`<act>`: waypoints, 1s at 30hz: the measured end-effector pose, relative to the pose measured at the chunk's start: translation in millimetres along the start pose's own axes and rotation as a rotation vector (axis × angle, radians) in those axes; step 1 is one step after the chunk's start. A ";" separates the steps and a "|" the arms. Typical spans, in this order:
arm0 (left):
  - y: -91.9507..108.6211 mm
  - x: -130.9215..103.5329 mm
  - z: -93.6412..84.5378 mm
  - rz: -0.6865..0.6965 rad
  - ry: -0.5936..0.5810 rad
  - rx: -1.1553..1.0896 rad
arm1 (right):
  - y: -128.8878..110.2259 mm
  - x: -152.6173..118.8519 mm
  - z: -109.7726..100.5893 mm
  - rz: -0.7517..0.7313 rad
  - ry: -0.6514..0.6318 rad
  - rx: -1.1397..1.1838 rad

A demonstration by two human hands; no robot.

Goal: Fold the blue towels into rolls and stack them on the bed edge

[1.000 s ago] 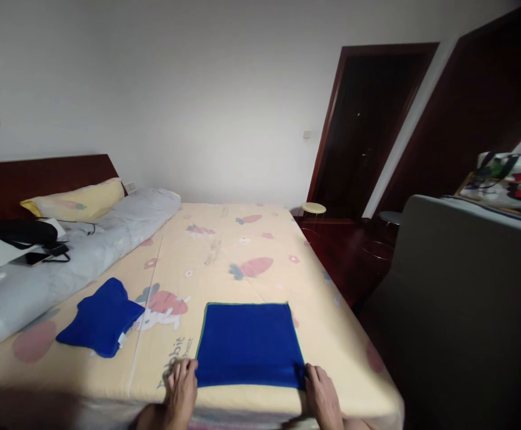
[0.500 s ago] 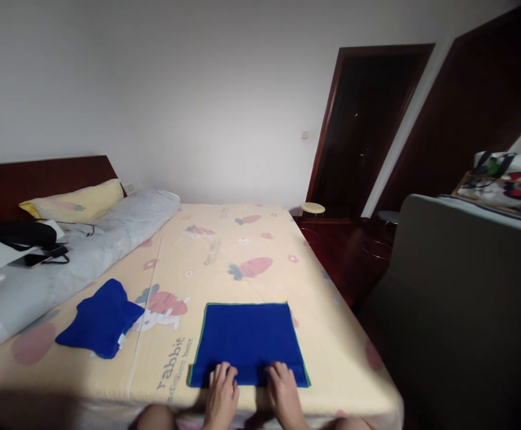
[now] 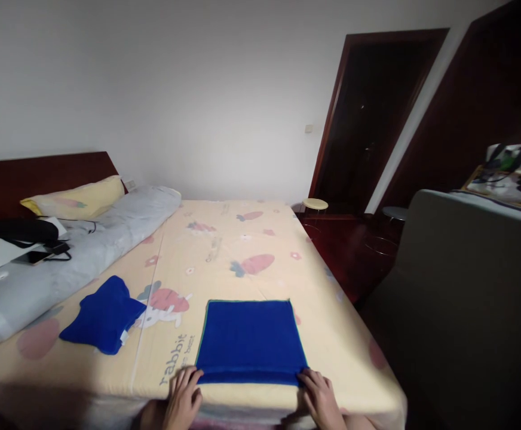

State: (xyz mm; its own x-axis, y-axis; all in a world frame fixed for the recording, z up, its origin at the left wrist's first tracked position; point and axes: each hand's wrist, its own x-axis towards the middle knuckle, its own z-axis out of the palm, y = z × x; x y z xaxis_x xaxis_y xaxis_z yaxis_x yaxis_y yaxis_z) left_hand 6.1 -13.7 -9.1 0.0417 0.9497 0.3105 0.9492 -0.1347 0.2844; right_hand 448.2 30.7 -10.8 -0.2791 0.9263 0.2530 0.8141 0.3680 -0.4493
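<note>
A blue cloth (image 3: 251, 337) with green edging lies flat on the bed, its near edge turned over in a narrow strip. At the cloth's near left corner, my left hand (image 3: 183, 395) has its bent fingers on the fabric, thumb near the fingertips. My right hand (image 3: 321, 394) touches the near right corner, fingers curled over the folded edge. Both hands look closed on the cloth. To the left lies a second blue cloth (image 3: 104, 315), crumpled, with a white tag.
The patterned bed sheet (image 3: 215, 269) spreads under both cloths. A grey rolled quilt (image 3: 103, 254) at the left bears a phone (image 3: 39, 257) and dark items. Beyond the bed's right side are a round stool (image 3: 315, 204) and a grey panel (image 3: 457, 286).
My hands have moved apart, from the middle of the cloth's near edge out to its two near corners. The view has shifted slightly.
</note>
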 end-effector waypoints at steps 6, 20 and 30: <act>24.1 9.9 -1.5 -0.030 0.075 0.048 | -10.3 13.1 -8.4 0.050 -0.001 0.020; 45.1 8.1 24.3 0.031 0.099 0.126 | -26.3 6.1 19.2 0.000 -0.071 -0.006; -7.7 11.8 -0.6 0.034 0.060 0.105 | 16.5 2.4 6.2 0.001 0.074 -0.126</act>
State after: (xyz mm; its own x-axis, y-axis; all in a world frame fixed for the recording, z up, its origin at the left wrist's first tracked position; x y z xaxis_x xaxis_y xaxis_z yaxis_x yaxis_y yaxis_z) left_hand -0.9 -1.7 -7.1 0.0585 0.9259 0.3732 0.9751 -0.1332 0.1775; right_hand 457.8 39.5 -22.9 -0.2435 0.9166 0.3171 0.8733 0.3494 -0.3396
